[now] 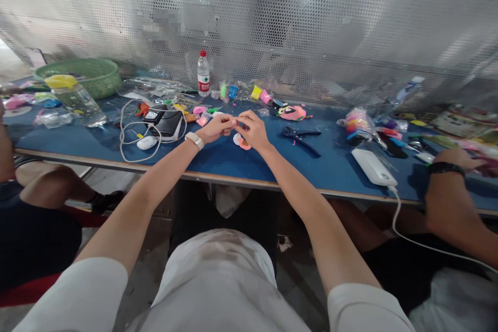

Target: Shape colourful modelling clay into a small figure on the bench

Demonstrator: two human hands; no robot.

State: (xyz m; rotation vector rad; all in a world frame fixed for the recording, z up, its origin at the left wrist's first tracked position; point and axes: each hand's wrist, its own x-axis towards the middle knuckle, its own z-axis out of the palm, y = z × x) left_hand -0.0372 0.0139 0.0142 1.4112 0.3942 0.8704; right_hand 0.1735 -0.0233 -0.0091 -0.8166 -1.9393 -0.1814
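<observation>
One piece (pixel 244 145), white and orange, lay on the bench (pixel 210 163) just on the near side of two meeting hands, closest to the right hand (pixel 252 128). That hand's thumb and fingers were drawn in, their tips meeting those of the left hand (pixel 217 128), which were pressed together too; what the two pinched between them, if anything, was too small to tell. By its look the piece was partly made: white and orange already lay together, but how much was left could not be judged. One pink figure (pixel 300 113), marked with black and yellow, lay to the right and looked further along, perhaps done.

Outward from there, one pair of pliers (pixel 301 135) lay right of the hands, nearer than the figure. Four small packs (pixel 233 92), green, blue, yellow and pink, sat beyond the hands, near one bottle (pixel 203 77) with a red cap. To the left were one black box (pixel 166 125), one jar (pixel 78 102) with a yellow lid and one green basket (pixel 107 85). Well apart to the right lay one white power bank (pixel 371 166). Two co-workers (pixel 447 187) sat alongside, one on either side
</observation>
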